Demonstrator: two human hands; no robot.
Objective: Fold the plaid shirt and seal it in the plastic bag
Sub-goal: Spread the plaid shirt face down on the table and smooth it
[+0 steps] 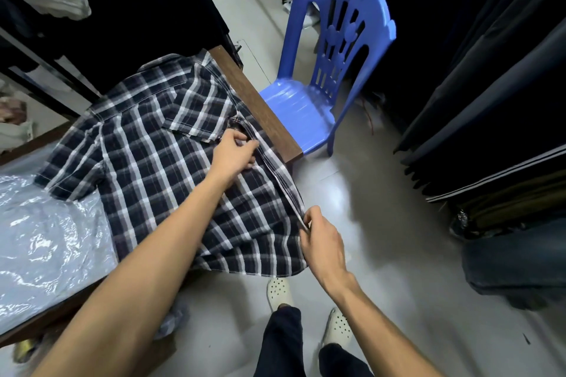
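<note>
A dark plaid shirt (153, 156) with white stripes lies spread on a wooden table (263, 113), its lower part hanging over the near right edge. My left hand (235, 150) pinches the shirt's right edge near the middle. My right hand (318, 239) grips the same edge lower down, by the hem, off the table's corner. A clear crinkled plastic bag (46, 242) lies flat on the table to the left, partly under the shirt's sleeve.
A blue plastic chair (306, 107) stands just beyond the table's right edge. Dark garments (490, 101) hang along the right side and behind the table. My feet in white clogs (278, 291) stand on a pale tiled floor.
</note>
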